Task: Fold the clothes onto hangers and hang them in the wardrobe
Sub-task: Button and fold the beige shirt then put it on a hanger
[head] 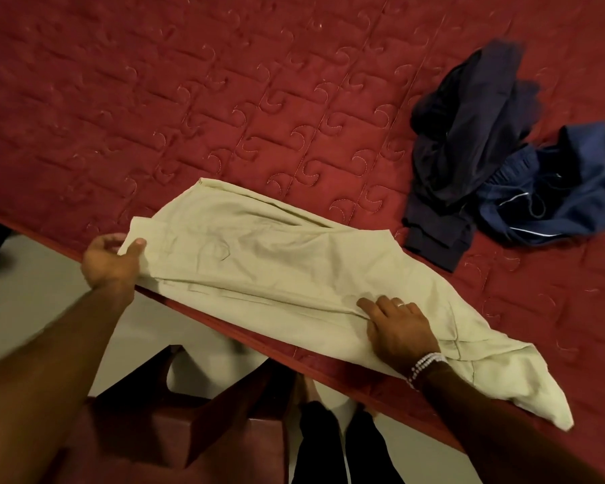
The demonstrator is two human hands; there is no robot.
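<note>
- Across the whole upper part of the view, a bed (224, 99) is seen, covered by one dark red quilted spread stitched in blocks and curled motifs; its near edge runs on a slant from the left side down to the lower right.
- One pale green garment (259, 267) is laid along that near edge, spread long and fairly flat, with soft creases, a fold line along its lower side and a loose, crumpled end at the lower right.
- Two dark garments are left in a heap at the right of the bed, well apart from the pale one: a navy garment (465, 134), bunched, and a brighter blue garment (566, 197) with a thin white stripe and a drawstring, touching it.
- One dark red bag (175, 424) with upright handles is seen on the light floor (32, 295) below the bed edge.
- Two hands are counted. The left hand (110, 262) is closed on the left end of the pale green garment, thumb on top of the cloth.
- The right hand (399, 330) is pressed flat on the garment with fingers spread, gripping nothing; a ring and a beaded bracelet (425, 366) are worn.
</note>
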